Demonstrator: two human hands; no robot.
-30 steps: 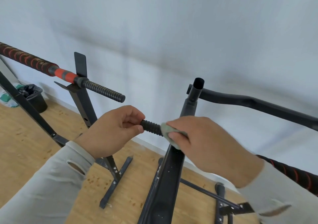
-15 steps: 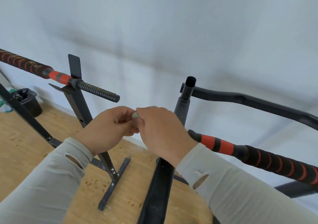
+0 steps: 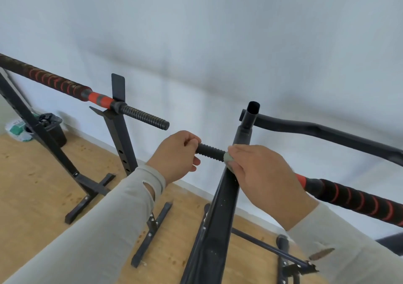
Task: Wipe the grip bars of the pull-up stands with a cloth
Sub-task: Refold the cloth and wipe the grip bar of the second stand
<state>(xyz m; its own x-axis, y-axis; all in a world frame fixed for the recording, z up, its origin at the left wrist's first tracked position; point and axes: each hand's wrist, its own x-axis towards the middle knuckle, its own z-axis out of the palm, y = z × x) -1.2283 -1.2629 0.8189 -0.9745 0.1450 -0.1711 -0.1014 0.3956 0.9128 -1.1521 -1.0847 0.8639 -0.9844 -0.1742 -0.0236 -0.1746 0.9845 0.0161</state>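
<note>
- Half a second ago the two hands were touching over the bar end; now the right hand (image 3: 265, 179) has slid back along the bar (image 3: 210, 152), baring a ribbed black stretch between the hands.
- That bar runs from the left hand (image 3: 175, 156) rightward across the dark upright post (image 3: 214, 229) in the middle, and shows again past the right wrist as a red band and a black grip with red spirals.
- Left-hand fingers are curled round the bar's tip, gripping it.
- Right-hand fingers are wrapped round the bar with the cloth (image 3: 227, 158) pressed under them; only a small grey-green fold of cloth shows at the thumb side.
- Both arms wear pale grey sleeves with thumb slits.
- Behind the right hand, the post ends in an open tube, and a curved black bar (image 3: 322, 131) runs from it to the right.
- To the left stands a second stand (image 3: 118, 135) carrying its own bar (image 3: 87, 95), with a ribbed end, a red band and a spiral grip, well apart from the hands.
- Stand feet and cross-struts rest on the floor (image 3: 28, 185), light wood speckled with small dark marks.
- At far left, near the wall, sit a black bucket (image 3: 53, 126) and a white-and-green bag (image 3: 18, 130) just beside it.
- A plain pale wall (image 3: 218, 33) fills the upper picture, with a white skirting strip along its base.
</note>
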